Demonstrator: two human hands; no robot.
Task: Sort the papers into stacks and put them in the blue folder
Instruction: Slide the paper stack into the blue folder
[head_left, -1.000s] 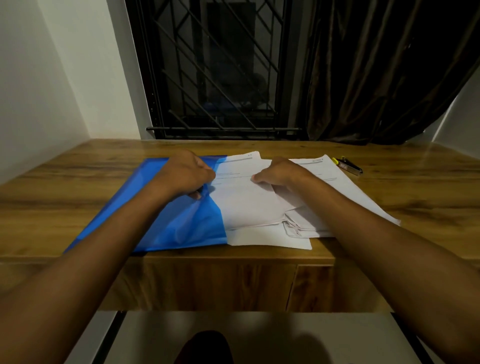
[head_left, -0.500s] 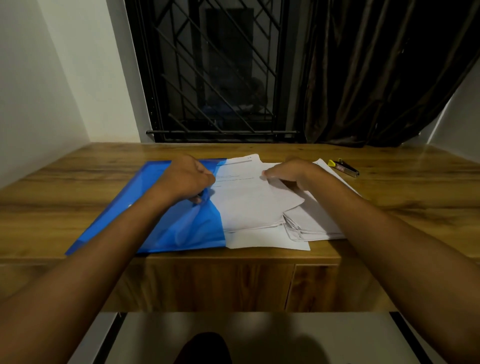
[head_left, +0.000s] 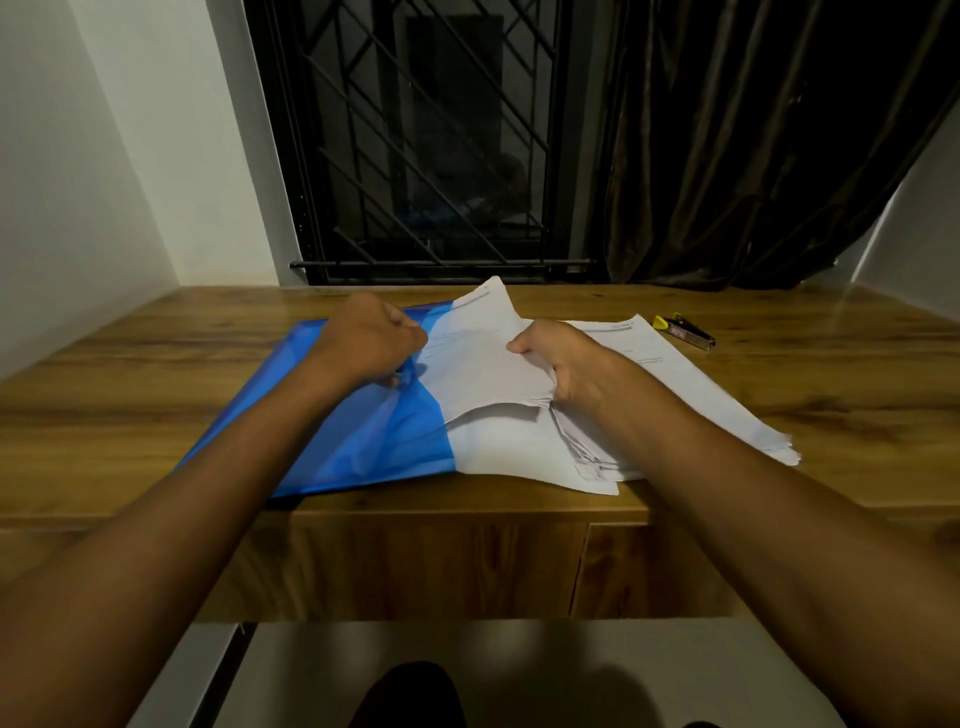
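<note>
Wooden desk (head_left: 779, 395): left hand (head_left: 366, 343) pinches blue folder (head_left: 363, 447), right hand (head_left: 566, 358) grips curling white papers (head_left: 478, 364).

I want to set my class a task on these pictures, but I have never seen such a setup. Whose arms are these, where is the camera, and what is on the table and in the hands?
There is no machine here. A person wears a camera on the head, looking forward and down, so both arms are that person's own. On the wooden table lie a blue folder, a spread of white papers and a small yellow and black tool, perhaps a stapler. The left hand grips the folder's cover. The right hand holds a bundle of papers, far end lifted, at the folder's opening.
</note>
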